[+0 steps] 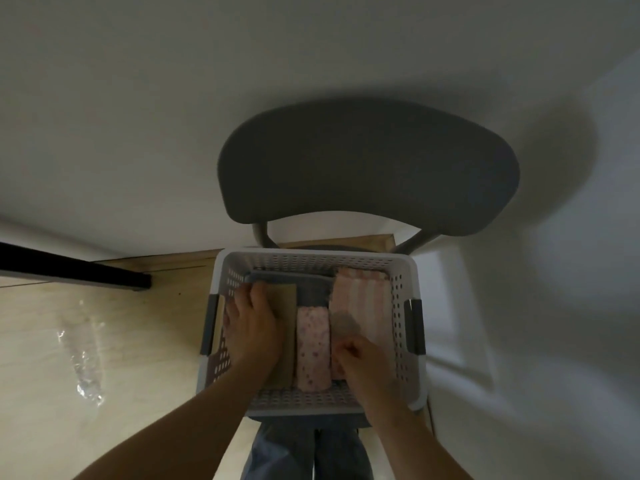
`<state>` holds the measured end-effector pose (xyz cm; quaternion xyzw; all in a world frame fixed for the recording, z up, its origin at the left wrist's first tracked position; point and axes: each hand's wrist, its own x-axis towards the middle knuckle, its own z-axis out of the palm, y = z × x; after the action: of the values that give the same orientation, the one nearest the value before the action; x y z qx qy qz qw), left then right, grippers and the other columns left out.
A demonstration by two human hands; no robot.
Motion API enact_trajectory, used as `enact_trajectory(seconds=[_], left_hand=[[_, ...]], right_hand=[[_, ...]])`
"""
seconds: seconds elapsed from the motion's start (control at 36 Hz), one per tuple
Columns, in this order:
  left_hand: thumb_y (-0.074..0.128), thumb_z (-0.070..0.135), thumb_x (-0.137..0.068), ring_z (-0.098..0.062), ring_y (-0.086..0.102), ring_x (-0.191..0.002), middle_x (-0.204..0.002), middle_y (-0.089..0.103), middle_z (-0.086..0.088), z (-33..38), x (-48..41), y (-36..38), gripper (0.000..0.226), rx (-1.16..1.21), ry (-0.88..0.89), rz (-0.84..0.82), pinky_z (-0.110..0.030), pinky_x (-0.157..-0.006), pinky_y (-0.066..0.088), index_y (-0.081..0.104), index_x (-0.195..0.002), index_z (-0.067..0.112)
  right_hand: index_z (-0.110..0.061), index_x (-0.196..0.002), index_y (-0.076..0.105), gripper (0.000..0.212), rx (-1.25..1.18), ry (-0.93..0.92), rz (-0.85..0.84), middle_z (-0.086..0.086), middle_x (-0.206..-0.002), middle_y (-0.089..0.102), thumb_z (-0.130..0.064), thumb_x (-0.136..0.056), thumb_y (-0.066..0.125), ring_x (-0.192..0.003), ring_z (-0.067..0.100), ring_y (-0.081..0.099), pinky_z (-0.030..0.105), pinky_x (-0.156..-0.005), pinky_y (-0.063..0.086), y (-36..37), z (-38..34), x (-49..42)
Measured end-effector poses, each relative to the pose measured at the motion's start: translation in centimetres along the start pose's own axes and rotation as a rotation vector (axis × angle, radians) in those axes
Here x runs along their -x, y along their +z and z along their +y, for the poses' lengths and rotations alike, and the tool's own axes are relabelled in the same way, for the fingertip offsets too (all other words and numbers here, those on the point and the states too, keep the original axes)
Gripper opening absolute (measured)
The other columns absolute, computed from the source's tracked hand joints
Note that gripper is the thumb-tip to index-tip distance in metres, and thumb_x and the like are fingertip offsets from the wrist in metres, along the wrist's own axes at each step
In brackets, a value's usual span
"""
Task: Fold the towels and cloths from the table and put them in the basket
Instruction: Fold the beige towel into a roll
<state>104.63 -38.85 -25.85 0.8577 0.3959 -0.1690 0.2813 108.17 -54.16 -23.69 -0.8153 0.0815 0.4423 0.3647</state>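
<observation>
The white perforated plastic basket point(398, 306) sits on a grey chair point(367, 168), its long axis running away from the person. Inside, three folded pieces lie side by side, all lengthwise front to back: a tan cloth point(289, 358) by the left wall, a pink floral cloth point(311, 344) in the middle and a pink-striped towel point(360, 299) on the right. A grey towel point(311, 289) lies crosswise behind them. The left hand point(251, 327) presses flat on the tan cloth, fingers spread. The right hand point(363, 365) curls over the striped towel's near end — whether it pinches fabric, I cannot tell. The pieces fill the basket wall to wall, and pale wooden floor point(104, 323) lies open to the left.
</observation>
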Motion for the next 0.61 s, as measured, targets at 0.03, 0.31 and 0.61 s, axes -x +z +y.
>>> enact_trajectory(seconds=[0.03,0.31,0.61], left_hand=[[0.053,0.029,-0.089,-0.031,0.029,-0.132,-0.141,0.031,-0.013,0.3,0.2,0.1,0.050,-0.081,0.062,0.035,-0.045,-0.112,0.020,0.034,-0.134,0.014],[0.045,0.021,-0.094,-0.023,-0.001,-0.145,-0.157,0.013,0.002,-0.9,-0.3,2.7,0.061,-0.228,0.326,-0.121,-0.037,-0.117,0.000,0.019,-0.148,0.019],[0.051,0.012,-0.092,-0.026,0.040,-0.128,-0.142,0.038,-0.008,0.2,4.9,-1.9,0.048,-0.023,0.254,-0.193,-0.037,-0.104,0.038,0.038,-0.138,0.016]], right_hand=[[-0.026,-0.078,0.055,0.020,-0.008,0.007,0.001,-0.004,-0.083,0.060,-0.023,-0.096,0.045,-0.081,0.012,0.056,0.028,-0.081,0.047,0.1,0.0,-0.1],[-0.019,-0.079,0.052,0.020,0.012,0.002,0.010,-0.002,-0.079,0.055,-0.019,-0.096,0.043,-0.072,0.010,0.050,0.018,-0.061,0.038,0.1,0.4,0.4],[-0.024,-0.079,0.052,0.021,-0.059,-0.133,0.062,-0.007,-0.078,0.055,-0.020,-0.097,0.042,-0.073,0.008,0.052,0.019,-0.060,0.040,-1.0,-1.1,5.9]])
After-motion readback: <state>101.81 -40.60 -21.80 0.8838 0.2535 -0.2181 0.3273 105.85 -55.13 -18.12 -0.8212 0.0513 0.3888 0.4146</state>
